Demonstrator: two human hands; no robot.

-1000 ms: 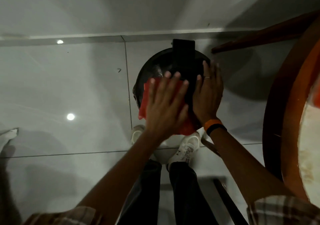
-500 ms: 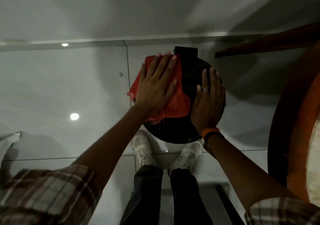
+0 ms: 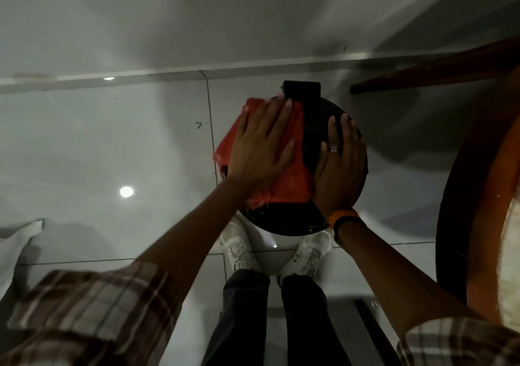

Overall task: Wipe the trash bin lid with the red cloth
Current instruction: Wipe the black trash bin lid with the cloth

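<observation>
Red cloth [image 3: 287,174] under flat left hand [image 3: 257,154] hides lid [image 3: 318,129]; right hand [image 3: 339,168] flat.

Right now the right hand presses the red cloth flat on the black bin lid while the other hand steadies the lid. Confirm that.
Wrong hand. In the head view the left hand presses the red cloth flat on the black bin lid; the right hand steadies the lid.
</observation>
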